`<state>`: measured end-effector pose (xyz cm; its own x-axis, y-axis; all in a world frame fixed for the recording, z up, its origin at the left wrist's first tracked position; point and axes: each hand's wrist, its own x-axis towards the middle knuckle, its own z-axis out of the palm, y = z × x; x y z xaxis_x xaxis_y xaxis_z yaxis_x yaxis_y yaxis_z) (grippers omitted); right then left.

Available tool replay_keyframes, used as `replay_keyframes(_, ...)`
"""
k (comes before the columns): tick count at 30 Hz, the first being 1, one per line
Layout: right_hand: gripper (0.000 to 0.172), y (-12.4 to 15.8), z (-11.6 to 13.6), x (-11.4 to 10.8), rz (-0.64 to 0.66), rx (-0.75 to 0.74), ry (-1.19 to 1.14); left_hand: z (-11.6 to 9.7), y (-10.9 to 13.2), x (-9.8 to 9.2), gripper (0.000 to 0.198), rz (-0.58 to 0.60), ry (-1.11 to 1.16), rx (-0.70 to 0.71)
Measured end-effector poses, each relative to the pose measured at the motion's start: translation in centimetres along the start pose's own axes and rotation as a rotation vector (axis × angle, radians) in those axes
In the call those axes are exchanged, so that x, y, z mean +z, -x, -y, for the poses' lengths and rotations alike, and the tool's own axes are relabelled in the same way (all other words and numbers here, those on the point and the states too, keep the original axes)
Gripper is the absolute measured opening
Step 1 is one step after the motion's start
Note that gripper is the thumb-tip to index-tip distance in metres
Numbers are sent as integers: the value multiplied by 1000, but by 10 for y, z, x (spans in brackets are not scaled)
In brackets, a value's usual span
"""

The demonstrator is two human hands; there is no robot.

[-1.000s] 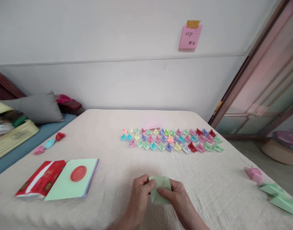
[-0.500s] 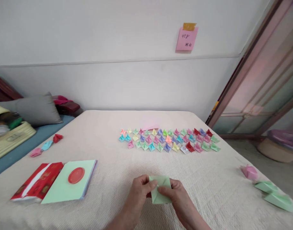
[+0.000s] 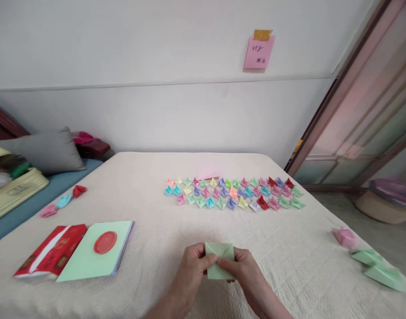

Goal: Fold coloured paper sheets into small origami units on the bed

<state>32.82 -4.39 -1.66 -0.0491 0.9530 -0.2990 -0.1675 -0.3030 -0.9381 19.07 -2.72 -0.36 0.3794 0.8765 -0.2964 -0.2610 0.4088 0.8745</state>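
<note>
Between my two hands, above the near part of the cloth-covered table, is a small folded square of light green paper (image 3: pixel 219 269). My left hand (image 3: pixel 193 268) grips its left side, thumb on top and the other fingers curled behind. On the right side my right hand (image 3: pixel 244 268) pinches it, its thumb pressed on the middle of the paper. The two thumb tips almost meet there. Most of the fingers under the paper are hidden.
Rows of small colourful origami pieces (image 3: pixel 232 192) stand farther back. At left lie a red packet (image 3: pixel 53 250), a stack of green paper (image 3: pixel 86 266) with a red round lid (image 3: pixel 105 243), and folded papers (image 3: pixel 64 200). More folded papers (image 3: pixel 384 274) sit by the right edge.
My right thumb has shifted slightly left and up, closer to the left thumb. The green paper has been turned a little and now sits straighter in my hands.
</note>
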Motion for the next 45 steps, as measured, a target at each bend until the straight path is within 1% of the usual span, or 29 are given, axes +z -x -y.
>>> replay_keyframes(4, 18, -1, 0, -5, 20, 30, 107, 1, -4, -5, 18, -66, -41, 85)
replay_keyframes(8, 21, -2, -1, -6, -13, 36, 164, 6, -9, -11, 15, -94, -84, 122)
replay_keyframes(12, 23, -4, -6, -4, -59, 29, 160, 6, -8, -9, 9, -110, -94, 155)
replay_keyframes(14, 24, -3, -6, -2, -72, 23, 136, 5, -7, -7, 14, -108, -62, 154)
replay_keyframes(18, 34, 1, 1, -5, -30, 4, 32, -1, -7, -9, 23, -103, 69, 186)
replay_keyframes(20, 35, 2, 8, -10, -64, -43, -27, -6, -7, -13, 28, -62, 153, 150)
replay_keyframes(22, 28, 3, 15, -16, -115, -125, -66, -10, -6, -16, 35, 26, 241, 55)
replay_keyframes(23, 28, 4, 19, -18, -113, -165, -72, -12, -5, -16, 39, 83, 281, -3)
replay_keyframes(26, 42, 8, 27, -20, 7, -243, -26, -12, 1, -15, 48, 241, 366, -157)
replay_keyframes(27, 42, 10, 30, -19, 58, -239, -1, -11, 2, -14, 50, 282, 380, -191)
replay_keyframes(28, 37, 12, 31, -18, 100, -222, 20, -10, 4, -13, 51, 311, 390, -218)
replay_keyframes(30, 20, 15, 34, -15, 145, -182, 35, -8, 6, -10, 50, 346, 400, -260)
replay_keyframes(32, 6, 16, 35, -14, 141, -172, 26, -7, 7, -9, 48, 336, 390, -291)
replay_keyframes(33, 3, 15, 34, -14, 132, -185, 21, -7, 7, -8, 48, 310, 371, -283)
replay_keyframes(34, 2, 14, 34, -15, 131, -200, 22, -7, 7, -7, 48, 270, 338, -251)
replay_keyframes(36, 4, 10, 31, -16, 137, -205, 35, -8, 6, -6, 48, 171, 245, -130)
replay_keyframes(38, 5, 5, 26, -19, 114, -178, 58, -11, 6, -5, 39, 108, 167, -19)
replay_keyframes(40, 8, 1, 21, -20, 62, -138, 84, -15, 7, -5, 22, 123, 146, 14)
replay_keyframes(41, 10, 0, 19, -21, 43, -118, 94, -18, 7, -5, 26, 146, 146, 13)
replay_keyframes(43, 11, -1, 17, -20, 28, -89, 107, -23, 9, -5, 42, 180, 113, 0)
replay_keyframes(45, 10, 0, 16, -19, 29, -66, 123, -25, 9, -5, 41, 160, -4, -20)
